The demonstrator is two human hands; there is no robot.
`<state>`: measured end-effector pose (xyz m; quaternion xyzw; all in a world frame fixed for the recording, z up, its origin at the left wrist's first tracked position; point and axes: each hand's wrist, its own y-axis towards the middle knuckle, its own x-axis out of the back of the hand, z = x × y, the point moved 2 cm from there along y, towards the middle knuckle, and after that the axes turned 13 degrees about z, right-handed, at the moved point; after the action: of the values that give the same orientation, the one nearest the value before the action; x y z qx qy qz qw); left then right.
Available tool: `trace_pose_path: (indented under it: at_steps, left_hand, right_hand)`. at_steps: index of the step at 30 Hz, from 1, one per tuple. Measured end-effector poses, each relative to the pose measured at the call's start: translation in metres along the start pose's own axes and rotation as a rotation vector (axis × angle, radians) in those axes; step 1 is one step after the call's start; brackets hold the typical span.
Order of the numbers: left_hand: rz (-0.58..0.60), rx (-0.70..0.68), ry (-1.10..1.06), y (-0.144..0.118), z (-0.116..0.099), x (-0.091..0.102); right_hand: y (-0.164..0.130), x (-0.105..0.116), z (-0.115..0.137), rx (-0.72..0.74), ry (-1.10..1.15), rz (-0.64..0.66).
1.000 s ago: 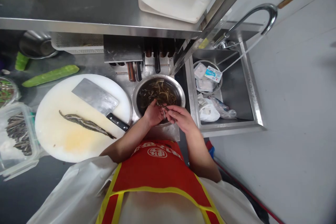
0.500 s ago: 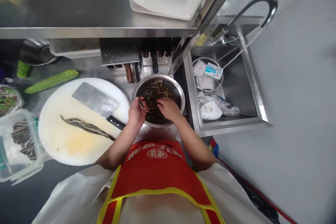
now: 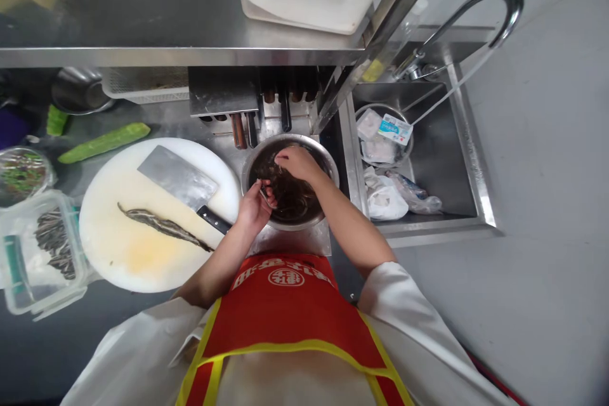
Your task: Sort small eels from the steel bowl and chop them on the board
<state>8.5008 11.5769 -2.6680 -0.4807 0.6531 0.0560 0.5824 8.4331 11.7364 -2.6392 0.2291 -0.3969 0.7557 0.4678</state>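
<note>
A steel bowl [image 3: 333, 171] holds dark liquid with thin, dark, eel-like strips [image 3: 292, 200] in it. At the bowl's left side is my left hand [image 3: 255, 208], palm up with curled fingers; something slim and dark seems to lie in them, too small to name. My right hand [image 3: 297, 162] reaches over the far part of the bowl, fingertips pinched together and pointing down; what they hold is hidden. On the round white cutting board [image 3: 102, 203] to the left lie a cleaver [image 3: 176, 174] and one long, dark, flattened eel-like strip [image 3: 164, 225].
A clear plastic box [image 3: 28, 273] with dark strips [image 3: 56, 244] stands left of the board. Beyond the board lies a peeled green vegetable [image 3: 104, 143]. Knives sit in a rack [image 3: 223, 101] behind the bowl. Right is a sink [image 3: 442, 152] with packages and a faucet [image 3: 511, 6].
My right hand has moved from the bowl's right side to its far part. My left hand stays at the left side, fingers still curled. The view has shifted slightly.
</note>
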Motion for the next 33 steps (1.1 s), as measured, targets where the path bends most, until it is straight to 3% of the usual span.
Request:
trace_pose_path:
  at_steps: [7, 12, 18, 25, 30, 33]
  left_hand:
    - [0.018, 0.18, -0.107, 0.016, 0.01, -0.006]
    - [0.058, 0.229, -0.169, 0.032, 0.016, -0.009]
    - [0.016, 0.138, -0.24, 0.05, 0.022, -0.01]
    - [0.023, 0.187, -0.276, 0.046, 0.021, -0.008]
    - [0.047, 0.164, -0.178, 0.04, 0.02, -0.009]
    - [0.034, 0.087, -0.126, 0.033, 0.011, -0.007]
  right_hand:
    - [-0.03, 0.043, 0.022, 0.16, 0.409, -0.185]
    - [-0.059, 0.05, 0.048, 0.236, 0.469, -0.234]
    - [-0.101, 0.022, 0.049, 0.258, 0.494, -0.114]
    - [-0.147, -0.029, 0.007, 0.148, 0.55, -0.039]
    - [-0.162, -0.053, -0.015, 0.112, 0.59, 0.045]
    - [-0.155, -0.057, -0.024, 0.061, 0.523, 0.084]
